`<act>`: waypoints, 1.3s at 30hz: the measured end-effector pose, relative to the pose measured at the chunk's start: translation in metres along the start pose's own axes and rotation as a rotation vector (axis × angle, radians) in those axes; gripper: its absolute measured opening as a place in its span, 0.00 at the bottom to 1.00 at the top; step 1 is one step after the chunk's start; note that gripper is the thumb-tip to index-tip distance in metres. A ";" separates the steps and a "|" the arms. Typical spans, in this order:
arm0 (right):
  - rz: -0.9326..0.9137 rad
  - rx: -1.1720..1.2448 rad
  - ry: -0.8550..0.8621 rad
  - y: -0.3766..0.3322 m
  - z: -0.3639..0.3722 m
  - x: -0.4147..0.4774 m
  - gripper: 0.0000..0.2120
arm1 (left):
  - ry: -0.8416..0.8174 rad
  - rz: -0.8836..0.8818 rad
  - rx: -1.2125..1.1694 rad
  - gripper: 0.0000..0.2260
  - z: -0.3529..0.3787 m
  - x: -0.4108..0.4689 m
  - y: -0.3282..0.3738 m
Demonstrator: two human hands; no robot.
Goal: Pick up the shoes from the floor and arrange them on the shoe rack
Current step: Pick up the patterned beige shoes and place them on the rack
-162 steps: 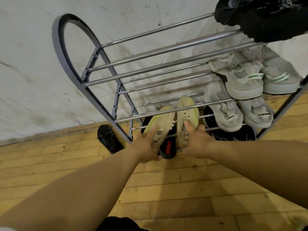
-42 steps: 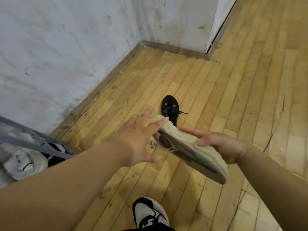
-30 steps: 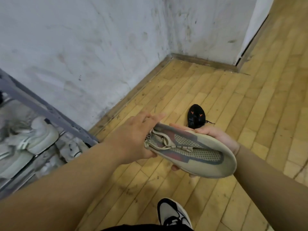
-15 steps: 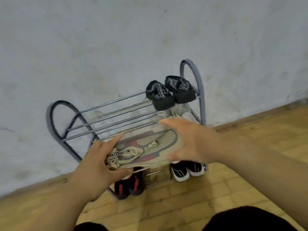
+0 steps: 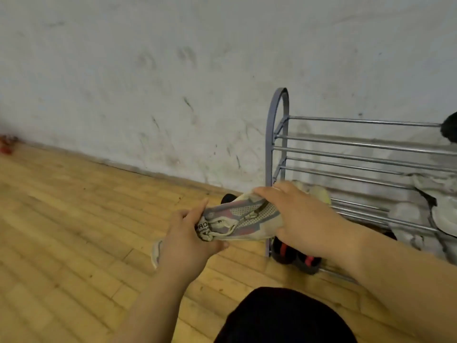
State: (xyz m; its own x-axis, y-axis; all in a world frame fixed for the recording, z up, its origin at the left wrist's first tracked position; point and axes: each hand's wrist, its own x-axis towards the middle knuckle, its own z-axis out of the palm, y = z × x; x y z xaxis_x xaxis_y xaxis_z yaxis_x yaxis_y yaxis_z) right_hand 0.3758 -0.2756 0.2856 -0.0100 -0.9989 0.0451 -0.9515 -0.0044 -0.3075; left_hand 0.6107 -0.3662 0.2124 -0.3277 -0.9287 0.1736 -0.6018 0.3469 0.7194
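A beige mesh sneaker (image 5: 243, 217) with red and grey patches hangs in the air just left of the metal shoe rack (image 5: 278, 134). My left hand (image 5: 188, 240) grips its heel end. My right hand (image 5: 300, 214) grips its toe end from above. On the rack's lower bars lie a pale yellow shoe (image 5: 319, 194), white sneakers (image 5: 435, 209) at the right, and a black-and-red pair (image 5: 294, 253) at the bottom. A black shoe (image 5: 450, 129) pokes in at the top shelf's right edge. A dark shoe (image 5: 228, 198) lies on the floor beside the rack's left end.
The rack stands against a scuffed white wall (image 5: 173, 70) on a wooden plank floor (image 5: 74, 231). A small red thing (image 5: 6, 144) lies far left at the wall's foot. My dark-clothed knee (image 5: 284, 318) fills the bottom middle.
The view has swung left, so the rack now lies at the right. Both hands have kept hold of the beige sneaker, which now hangs at the rack's left end, lower than before.
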 end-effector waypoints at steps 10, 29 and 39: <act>-0.024 0.363 -0.182 -0.052 0.117 0.127 0.27 | 0.054 -0.451 -0.143 0.36 0.047 -0.026 -0.153; 0.319 0.605 -0.248 -0.014 0.179 0.158 0.29 | -0.379 -0.470 -0.137 0.54 0.096 0.012 -0.209; 0.373 0.493 -0.412 0.006 0.184 0.140 0.30 | -0.401 -0.824 0.260 0.44 0.119 0.070 -0.338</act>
State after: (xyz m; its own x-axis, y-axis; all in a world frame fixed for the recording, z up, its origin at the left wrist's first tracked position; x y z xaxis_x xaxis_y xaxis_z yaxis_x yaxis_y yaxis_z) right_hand 0.4251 -0.4243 0.1150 -0.0977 -0.8739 -0.4762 -0.6583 0.4156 -0.6276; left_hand 0.7047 -0.5334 -0.0988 0.0759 -0.7968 -0.5995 -0.8823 -0.3338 0.3319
